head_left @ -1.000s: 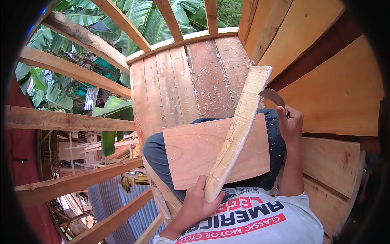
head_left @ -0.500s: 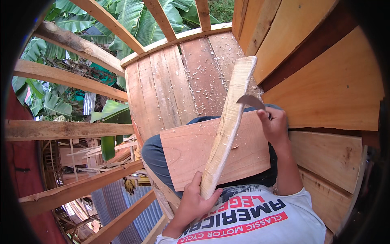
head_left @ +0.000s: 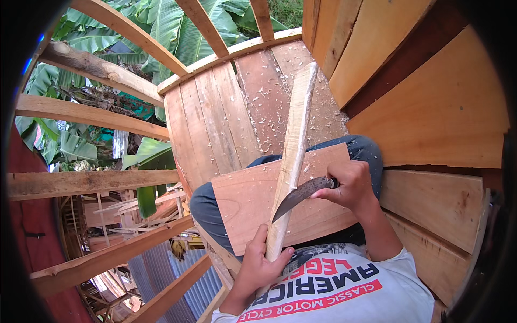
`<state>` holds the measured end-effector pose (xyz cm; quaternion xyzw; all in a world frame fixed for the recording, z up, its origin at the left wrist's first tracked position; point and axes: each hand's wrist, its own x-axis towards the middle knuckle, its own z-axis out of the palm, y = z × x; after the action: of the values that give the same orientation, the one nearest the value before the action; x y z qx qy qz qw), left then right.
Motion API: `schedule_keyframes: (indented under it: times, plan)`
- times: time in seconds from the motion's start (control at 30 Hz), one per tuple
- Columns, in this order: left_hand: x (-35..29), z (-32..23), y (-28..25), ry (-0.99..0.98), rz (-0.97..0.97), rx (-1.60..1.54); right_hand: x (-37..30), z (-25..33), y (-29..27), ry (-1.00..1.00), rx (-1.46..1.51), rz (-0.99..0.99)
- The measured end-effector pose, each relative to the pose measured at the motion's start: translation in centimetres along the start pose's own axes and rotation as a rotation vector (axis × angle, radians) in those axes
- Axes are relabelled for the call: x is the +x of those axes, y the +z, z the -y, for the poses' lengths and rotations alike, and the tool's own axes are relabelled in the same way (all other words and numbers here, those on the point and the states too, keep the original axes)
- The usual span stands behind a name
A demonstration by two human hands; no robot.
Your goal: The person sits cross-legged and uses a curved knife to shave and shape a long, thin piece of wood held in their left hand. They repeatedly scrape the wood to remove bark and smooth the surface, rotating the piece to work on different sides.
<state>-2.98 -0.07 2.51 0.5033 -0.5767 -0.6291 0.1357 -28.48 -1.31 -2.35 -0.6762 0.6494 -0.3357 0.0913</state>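
My left hand grips the near end of a long, pale strip of wood, which slants up and away over my lap. In my right hand is a knife with a dark, curved blade; its handle is mostly hidden by my fingers. The blade lies across the strip's right edge, a little above my left hand, its tip pointing down and left. Under the strip a flat wooden board rests on my thighs.
Wood shavings litter the plank floor ahead. Slatted rails stand along the left, with banana leaves and corrugated sheets beyond. Wide boards form a wall close on my right.
The knife has come down along the strip from its upper part toward my left hand. The strip's far end has swung a little to the left and stands more upright.
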Motion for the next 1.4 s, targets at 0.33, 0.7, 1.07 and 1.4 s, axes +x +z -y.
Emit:
schedule_keyframes:
  times: [0.33, 0.7, 1.07, 1.4]
  plan:
    - [0.2, 0.0, -0.3, -0.003, 0.035, 0.038, -0.2, -0.8, 0.6, 0.218, 0.053, -0.060]
    - [0.5, 0.0, 0.1, 0.002, 0.072, -0.036, -0.4, 0.5, -0.1, 0.078, 0.234, 0.078]
    - [1.1, 0.2, 0.4, 0.029, 0.111, -0.089, -0.9, 1.0, 0.7, 0.033, 0.167, 0.011]
    - [0.9, 0.1, 0.1, 0.000, 0.124, -0.174, 0.5, -0.3, 1.0, 0.118, 0.256, -0.049]
